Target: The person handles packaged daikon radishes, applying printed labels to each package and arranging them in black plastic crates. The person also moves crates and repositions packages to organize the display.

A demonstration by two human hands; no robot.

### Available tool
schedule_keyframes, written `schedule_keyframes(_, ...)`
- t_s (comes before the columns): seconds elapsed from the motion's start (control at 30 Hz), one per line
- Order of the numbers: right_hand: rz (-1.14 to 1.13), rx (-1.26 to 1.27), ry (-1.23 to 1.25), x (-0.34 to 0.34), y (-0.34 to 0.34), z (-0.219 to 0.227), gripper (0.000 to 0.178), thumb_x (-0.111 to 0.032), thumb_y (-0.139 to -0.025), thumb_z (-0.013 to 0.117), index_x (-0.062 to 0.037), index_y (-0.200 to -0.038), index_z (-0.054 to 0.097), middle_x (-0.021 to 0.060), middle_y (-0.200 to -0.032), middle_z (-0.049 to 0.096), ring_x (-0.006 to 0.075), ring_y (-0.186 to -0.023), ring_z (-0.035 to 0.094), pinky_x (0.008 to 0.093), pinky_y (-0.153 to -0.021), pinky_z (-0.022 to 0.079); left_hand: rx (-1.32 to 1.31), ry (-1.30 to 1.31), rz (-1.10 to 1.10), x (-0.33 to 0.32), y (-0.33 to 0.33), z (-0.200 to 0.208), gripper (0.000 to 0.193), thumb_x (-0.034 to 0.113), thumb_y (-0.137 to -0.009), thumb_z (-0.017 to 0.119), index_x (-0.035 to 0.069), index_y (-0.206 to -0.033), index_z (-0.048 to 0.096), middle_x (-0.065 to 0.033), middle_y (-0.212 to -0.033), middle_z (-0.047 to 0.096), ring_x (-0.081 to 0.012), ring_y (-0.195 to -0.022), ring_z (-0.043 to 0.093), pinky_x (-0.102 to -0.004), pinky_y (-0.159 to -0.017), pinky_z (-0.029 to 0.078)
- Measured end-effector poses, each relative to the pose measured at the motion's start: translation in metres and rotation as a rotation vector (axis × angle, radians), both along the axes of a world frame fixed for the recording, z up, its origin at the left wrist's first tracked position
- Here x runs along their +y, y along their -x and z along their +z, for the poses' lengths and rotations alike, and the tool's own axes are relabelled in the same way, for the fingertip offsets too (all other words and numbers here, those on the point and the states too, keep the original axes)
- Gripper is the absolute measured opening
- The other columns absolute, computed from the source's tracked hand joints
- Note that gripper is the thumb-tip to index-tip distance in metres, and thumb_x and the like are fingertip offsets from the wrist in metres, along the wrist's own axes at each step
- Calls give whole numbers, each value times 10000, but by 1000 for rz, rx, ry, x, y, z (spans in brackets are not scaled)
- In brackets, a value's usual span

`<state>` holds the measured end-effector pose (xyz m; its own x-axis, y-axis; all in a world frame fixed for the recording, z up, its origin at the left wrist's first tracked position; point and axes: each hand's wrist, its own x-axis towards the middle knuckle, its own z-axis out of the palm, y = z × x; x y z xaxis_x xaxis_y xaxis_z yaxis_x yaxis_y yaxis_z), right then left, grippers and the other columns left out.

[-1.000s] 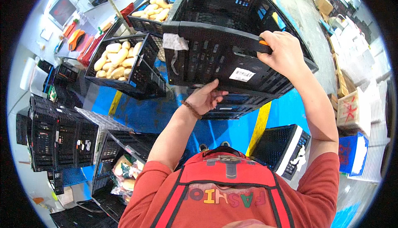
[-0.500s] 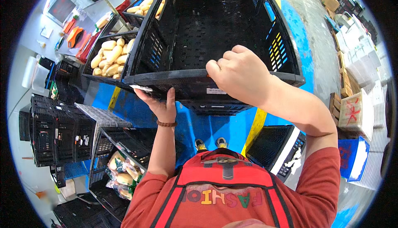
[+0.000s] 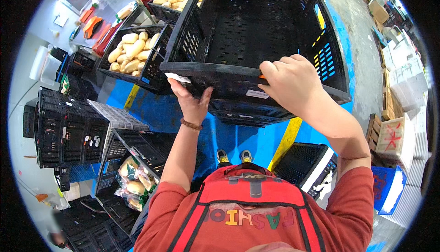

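Note:
In front of me is a large black plastic crate point(image 3: 215, 71) with slotted walls. Its visible inside is bare, and it sits on another black crate point(image 3: 247, 118). My left hand point(image 3: 194, 106) rests against the outside of its near wall, thumb and fingers apart. The fingertips touch beside a white label point(image 3: 178, 77) at the left corner. Closed at the right part of the near rim is my right hand point(image 3: 295, 80). A sliver of something orange point(image 3: 262, 76) shows at its fingers; the rest is hidden. Below the rim, left of that hand, is a small white sticker point(image 3: 257, 94).
Black crates of pale, long vegetables point(image 3: 133, 52) stand at the left. Stacked black crates point(image 3: 73, 128) and bagged vegetables point(image 3: 134, 178) are nearer left. A black crate point(image 3: 300, 167) lies beside my right side. White boxes point(image 3: 408, 80) and a blue bin point(image 3: 387, 188) line the right.
The scene has shifted right and slightly up in view. My right hand has come down from above the rim, closer against the crate's near wall. My left hand stays by the white label.

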<state>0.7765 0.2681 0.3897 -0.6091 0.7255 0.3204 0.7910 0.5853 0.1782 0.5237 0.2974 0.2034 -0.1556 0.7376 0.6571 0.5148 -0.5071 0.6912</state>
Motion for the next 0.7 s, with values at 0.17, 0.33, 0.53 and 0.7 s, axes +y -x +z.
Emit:
schedule_keyframes(0.17,53,49,86,4,-2,5,280,-325,-738,693,-91,-804,555,53,-682,624,227,-721,632,339,-679,468,114,18,113,-9,-4,10,1112,160,-636,841,-71,-1407,74,-279,-1351,308,-399,-1202,383,-431,-1017,314)
schedule_keyframes(0.33,71,374,-84,-14,-26,17,361,-310,-714,726,-53,-949,632,101,-836,639,266,-824,618,358,-750,487,-262,100,-24,-14,13,-1,1068,152,-672,818,11,-1438,87,-254,-1399,295,-355,-1202,418,-376,-997,350)
schedule_keyframes(0.53,-343,688,-293,-57,-115,-22,404,-331,-873,590,-21,-1133,589,149,-1158,593,274,-1097,551,374,-942,417,-580,477,-346,-11,35,-51,352,99,-884,622,-4,-1207,527,-19,-1089,596,-94,-1003,525,-241,-896,402)
schedule_keyframes(0.7,-429,1382,-82,-78,-164,-116,521,-398,-952,447,-7,-1296,464,155,-1256,524,221,-1198,470,402,-1002,371,-518,495,-254,-8,40,-68,230,111,-890,611,-13,-1084,589,4,-959,626,-71,-864,545,-220,-786,435)
